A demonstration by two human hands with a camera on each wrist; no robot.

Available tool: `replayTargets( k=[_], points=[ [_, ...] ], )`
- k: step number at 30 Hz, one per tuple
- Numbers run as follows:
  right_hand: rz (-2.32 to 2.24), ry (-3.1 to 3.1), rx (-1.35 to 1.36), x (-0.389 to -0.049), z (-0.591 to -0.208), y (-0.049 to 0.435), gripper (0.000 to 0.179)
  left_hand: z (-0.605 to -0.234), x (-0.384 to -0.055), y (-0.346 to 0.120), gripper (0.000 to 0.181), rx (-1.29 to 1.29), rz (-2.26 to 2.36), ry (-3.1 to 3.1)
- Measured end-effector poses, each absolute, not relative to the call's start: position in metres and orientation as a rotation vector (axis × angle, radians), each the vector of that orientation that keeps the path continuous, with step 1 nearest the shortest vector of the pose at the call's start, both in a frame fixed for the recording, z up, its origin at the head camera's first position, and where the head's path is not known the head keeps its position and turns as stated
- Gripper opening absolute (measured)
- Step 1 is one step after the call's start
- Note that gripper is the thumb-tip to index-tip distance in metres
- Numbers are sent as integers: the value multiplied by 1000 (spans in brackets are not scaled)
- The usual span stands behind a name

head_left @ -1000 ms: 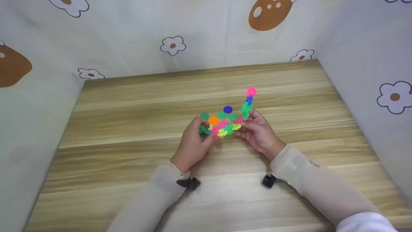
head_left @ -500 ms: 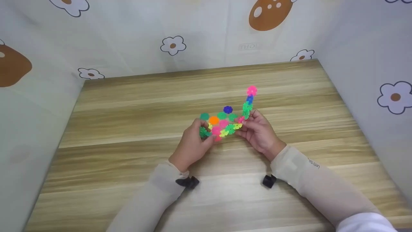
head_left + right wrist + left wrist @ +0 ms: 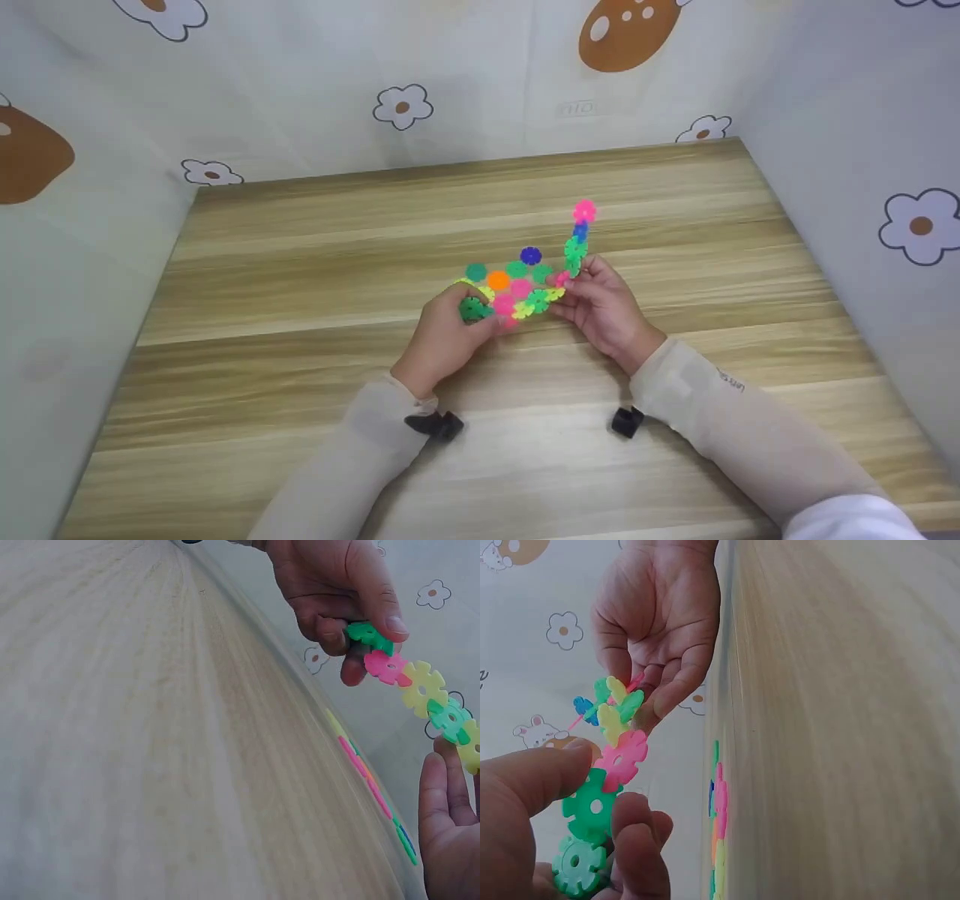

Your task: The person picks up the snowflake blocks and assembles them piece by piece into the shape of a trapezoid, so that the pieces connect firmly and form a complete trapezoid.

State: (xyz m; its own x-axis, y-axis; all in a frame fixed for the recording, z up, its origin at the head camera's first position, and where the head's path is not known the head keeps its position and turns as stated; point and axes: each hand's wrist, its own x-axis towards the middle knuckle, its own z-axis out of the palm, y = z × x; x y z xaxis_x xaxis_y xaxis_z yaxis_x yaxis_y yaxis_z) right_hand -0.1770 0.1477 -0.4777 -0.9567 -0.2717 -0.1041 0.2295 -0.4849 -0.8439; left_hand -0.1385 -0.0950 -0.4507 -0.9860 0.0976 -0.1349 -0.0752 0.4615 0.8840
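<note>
A chain of interlocking snowflake discs (image 3: 538, 301) in green, yellow, pink and blue is held up between both hands, above the table. My left hand (image 3: 439, 337) grips its left end; in the left wrist view, thumb and fingers are around a green disc (image 3: 591, 808), with another green disc (image 3: 579, 867) below it and a pink disc (image 3: 622, 760) beyond. My right hand (image 3: 611, 319) pinches the chain near a pink disc, where it turns upward through green and blue discs to a pink disc (image 3: 585, 211) at the top. The right fingertips are partly hidden by the chain.
Loose discs lie flat on the wooden table (image 3: 337, 262) just behind the chain, among them a dark blue disc (image 3: 531, 256), an orange disc (image 3: 498, 280) and a green disc (image 3: 476, 271). Patterned cloth walls (image 3: 480, 75) border the table at the back and sides.
My left hand has shifted slightly left and its fingers have lowered, uncovering a bit of a yellow disc behind them. The chain sways slightly; my right hand stays nearly still.
</note>
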Motion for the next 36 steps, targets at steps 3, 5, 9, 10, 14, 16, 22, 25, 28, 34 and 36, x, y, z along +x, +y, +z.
replayTargets(
  k=[3,5,9,10,14,16,22,25,28,34,36],
  points=[
    [-2458,1414,-79,-178,-478,149,24,-452,-139,-95,33,43,1692,2527],
    [-2444,1414,-90,-178,-479,149,24,-454,-139,-94,39,74,1789,2512],
    [-2438,1375,-102,-177,-479,149,25,-456,-138,-94,47,158,1945,2455],
    [-2436,1364,-108,-177,-479,149,26,-456,-138,-94,49,182,1976,2448],
    [-2423,1332,-143,-176,-479,149,28,-457,-137,-95,59,281,2040,2490],
    [-2416,1323,-157,-176,-479,149,29,-458,-137,-95,64,317,2053,2519],
    [-2415,1304,-174,-174,-478,149,29,-458,-137,-95,62,364,2069,2539],
    [-2410,1308,-181,-175,-479,149,28,-458,-136,-94,58,381,2080,2536],
    [-2406,1305,-184,-175,-479,150,28,-458,-136,-94,56,402,2088,2544],
    [-2398,1298,-191,-174,-478,149,30,-459,-136,-94,51,433,2101,2557],
    [-2396,1296,-192,-174,-478,149,31,-459,-136,-94,51,446,2106,2566]
  ],
)
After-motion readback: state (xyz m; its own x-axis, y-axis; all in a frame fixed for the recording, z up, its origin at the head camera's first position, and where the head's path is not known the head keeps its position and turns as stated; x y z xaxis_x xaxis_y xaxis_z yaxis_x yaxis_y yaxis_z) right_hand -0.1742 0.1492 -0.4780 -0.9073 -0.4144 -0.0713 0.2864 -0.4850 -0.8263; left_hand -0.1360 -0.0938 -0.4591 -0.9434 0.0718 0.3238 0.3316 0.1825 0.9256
